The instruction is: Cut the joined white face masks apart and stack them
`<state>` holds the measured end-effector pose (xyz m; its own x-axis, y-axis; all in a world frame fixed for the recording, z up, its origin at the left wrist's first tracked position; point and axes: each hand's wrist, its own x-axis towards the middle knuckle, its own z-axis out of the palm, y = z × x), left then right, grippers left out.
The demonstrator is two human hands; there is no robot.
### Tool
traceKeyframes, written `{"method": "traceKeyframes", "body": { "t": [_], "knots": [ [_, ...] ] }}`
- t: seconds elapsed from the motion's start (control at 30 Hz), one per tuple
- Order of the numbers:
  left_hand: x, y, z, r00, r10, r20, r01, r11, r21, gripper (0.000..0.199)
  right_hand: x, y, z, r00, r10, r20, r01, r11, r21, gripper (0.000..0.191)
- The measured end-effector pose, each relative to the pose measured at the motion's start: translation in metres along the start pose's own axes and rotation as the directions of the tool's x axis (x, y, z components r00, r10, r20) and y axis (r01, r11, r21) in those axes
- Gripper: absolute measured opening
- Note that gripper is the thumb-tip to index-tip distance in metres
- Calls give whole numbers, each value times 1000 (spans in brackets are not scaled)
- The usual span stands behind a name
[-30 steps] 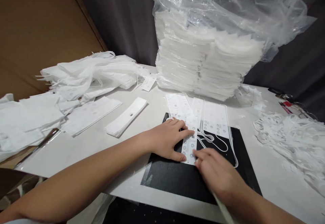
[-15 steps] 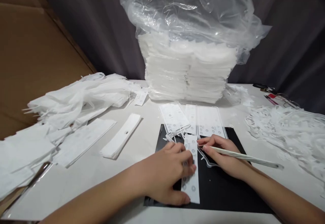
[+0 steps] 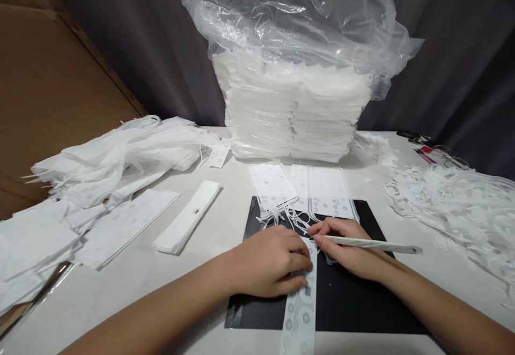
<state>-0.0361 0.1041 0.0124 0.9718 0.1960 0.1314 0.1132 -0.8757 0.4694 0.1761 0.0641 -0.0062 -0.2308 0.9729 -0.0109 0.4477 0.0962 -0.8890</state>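
A narrow white strip [image 3: 298,320] printed with grey rings lies lengthwise over the black mat [image 3: 362,301], its near end past the mat's front edge. My left hand [image 3: 273,264] is across the strip, bent fingers pressing on it, thumb hidden. In a pinch, my right hand [image 3: 350,245] holds a slim, pale pen-like tool [image 3: 374,243], whose tip is by the strip's far end and too small to make out. Thin white loops and cords [image 3: 298,218] lie just beyond my fingers. Behind them, printed white sheets [image 3: 328,189] overlap the mat's back edge.
Tall stacks of white sheets [image 3: 293,113] stand at the back under a clear plastic bag [image 3: 293,17]. White pieces are heaped at left [image 3: 120,151], beside a small stack of folded strips [image 3: 187,218]. Tangled white offcuts [image 3: 450,199] lie at right. Cardboard [image 3: 52,92] rises at far left.
The printed strip has slid towards me, past the mat's front edge. My left hand has shifted slightly, and its thumb has gone from view. The tool's tip has moved slightly left.
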Motion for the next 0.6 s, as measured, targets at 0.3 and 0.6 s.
{"method": "traceKeyframes", "body": {
  "t": [0.3, 0.6],
  "knots": [
    [-2, -6, 2, 1000, 1, 20, -3, 993, 116, 18, 3, 1, 2, 1000, 14, 24, -14, 1000, 0, 20],
    [-2, -6, 1, 999, -27, 28, 24, 995, 101, 18, -2, 3, 9, 978, -203, 44, 207, 942, -266, 17]
  ]
}}
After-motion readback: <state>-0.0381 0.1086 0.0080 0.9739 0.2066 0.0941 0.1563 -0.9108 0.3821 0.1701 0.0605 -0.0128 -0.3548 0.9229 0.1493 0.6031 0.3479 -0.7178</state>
